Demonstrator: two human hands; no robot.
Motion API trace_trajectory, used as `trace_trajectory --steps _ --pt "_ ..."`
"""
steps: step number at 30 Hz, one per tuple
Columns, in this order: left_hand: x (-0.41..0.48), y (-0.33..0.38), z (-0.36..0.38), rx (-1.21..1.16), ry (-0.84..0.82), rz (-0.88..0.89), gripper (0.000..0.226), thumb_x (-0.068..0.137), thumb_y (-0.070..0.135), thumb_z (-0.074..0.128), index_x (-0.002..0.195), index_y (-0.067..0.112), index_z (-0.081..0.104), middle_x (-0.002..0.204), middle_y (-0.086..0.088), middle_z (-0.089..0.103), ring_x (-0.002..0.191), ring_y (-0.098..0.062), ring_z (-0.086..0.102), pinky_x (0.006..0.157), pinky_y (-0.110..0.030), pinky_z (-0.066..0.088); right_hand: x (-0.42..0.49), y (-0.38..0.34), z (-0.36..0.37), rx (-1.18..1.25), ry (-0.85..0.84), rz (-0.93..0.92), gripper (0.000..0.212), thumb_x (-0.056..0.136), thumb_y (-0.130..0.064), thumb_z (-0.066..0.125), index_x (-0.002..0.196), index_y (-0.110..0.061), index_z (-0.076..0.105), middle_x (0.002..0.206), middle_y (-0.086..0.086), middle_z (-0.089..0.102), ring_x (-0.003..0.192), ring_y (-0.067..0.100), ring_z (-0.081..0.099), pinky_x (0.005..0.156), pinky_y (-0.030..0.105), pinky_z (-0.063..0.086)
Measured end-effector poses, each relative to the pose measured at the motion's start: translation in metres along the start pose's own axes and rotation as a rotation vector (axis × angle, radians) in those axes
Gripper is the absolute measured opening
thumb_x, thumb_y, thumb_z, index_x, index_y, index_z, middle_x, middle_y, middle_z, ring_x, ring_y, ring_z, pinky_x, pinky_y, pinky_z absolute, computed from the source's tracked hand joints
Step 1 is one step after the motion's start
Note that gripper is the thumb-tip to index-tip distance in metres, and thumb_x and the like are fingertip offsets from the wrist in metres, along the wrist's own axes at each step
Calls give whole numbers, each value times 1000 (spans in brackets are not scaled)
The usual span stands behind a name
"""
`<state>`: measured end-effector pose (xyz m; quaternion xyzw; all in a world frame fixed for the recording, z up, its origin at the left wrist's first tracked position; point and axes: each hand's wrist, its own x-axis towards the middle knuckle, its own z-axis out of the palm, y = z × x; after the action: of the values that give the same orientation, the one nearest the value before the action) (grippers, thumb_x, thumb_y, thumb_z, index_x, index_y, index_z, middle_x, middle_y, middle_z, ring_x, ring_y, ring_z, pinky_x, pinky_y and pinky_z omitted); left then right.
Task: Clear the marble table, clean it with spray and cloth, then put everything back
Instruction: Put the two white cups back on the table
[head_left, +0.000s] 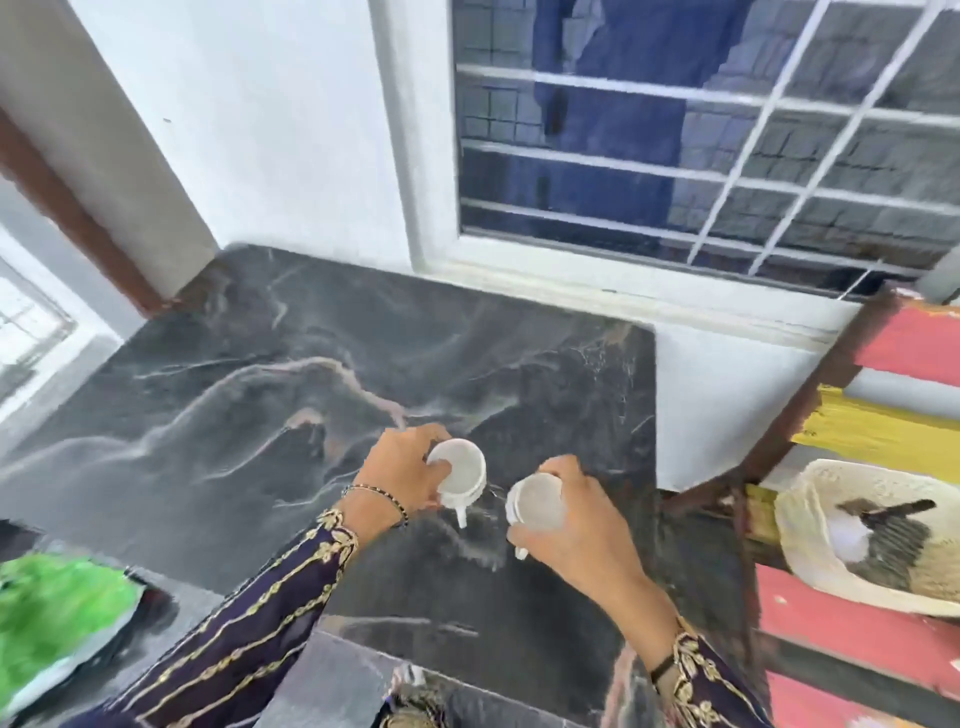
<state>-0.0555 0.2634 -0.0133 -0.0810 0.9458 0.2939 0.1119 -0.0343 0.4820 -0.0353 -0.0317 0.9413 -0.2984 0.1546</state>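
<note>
**Two white cups held over the dark marble desk**

The left hand (402, 475) has its grip closed around a white cup (460, 473), fingers wrapped over the rim and side. The cup is tipped so its open mouth faces up toward the camera, and its handle points to about 6 o'clock, toward the person. The right hand (576, 525) grips a second white cup (535, 503) the same way, mouth tilted up and to 10 o'clock, its handle poking out below the palm toward 6 o'clock. The two cups sit side by side, near each other but apart, over the near right part of the marble desk (260, 364); whether either touches the stone cannot be told.

At 8 o'clock from the hands, a blurred green cloth (57, 613) lies at the desk's near left edge. At 3 o'clock, off the desk, a white basket (810, 519) rests on a bench of red and yellow slats (883, 639). A barred window (701, 130) stands at 12 o'clock behind the desk.
</note>
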Motion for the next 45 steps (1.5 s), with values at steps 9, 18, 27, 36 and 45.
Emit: trace_trajectory --steps 9,18,27,36,45 --pt "25 -186 -86 74 68 -198 45 80 16 58 123 29 64 113 -13 70 103 -35 64 86 -37 51 41 -130 106 -85 -152 -90 62 75 -44 76 124 -29 40 108 -2 49 97 22 53 71 35 41" --pt "46 -253 -108 14 89 -215 38 77 6 57 112 17 68 100 -18 72 94 -36 64 78 -39 55 77 -175 143 -182 -159 -97 58 80 -39 73 126 -22 43 126 0 55 115 27 55 82 40 49" --pt "69 -250 -113 -28 165 -209 35 78 6 56 111 13 68 101 -19 72 93 -37 65 82 -42 55 111 -180 146 -143 -75 -83 64 83 -41 72 136 -22 42 138 0 53 122 29 53 91 42 46" --pt "68 -219 -118 500 250 -169 24 89 23 50 109 12 58 106 -10 66 93 -35 66 68 -36 44 96 -165 131 -65 -47 -107 76 86 -55 71 145 -25 35 146 -1 47 132 26 46 95 44 47" --pt "44 -96 -81 524 284 166 22 93 26 45 100 12 60 99 -7 66 89 -35 67 62 -38 41 54 -105 86 42 16 -78 57 95 -48 64 141 -23 42 145 -4 49 127 17 54 97 39 49"
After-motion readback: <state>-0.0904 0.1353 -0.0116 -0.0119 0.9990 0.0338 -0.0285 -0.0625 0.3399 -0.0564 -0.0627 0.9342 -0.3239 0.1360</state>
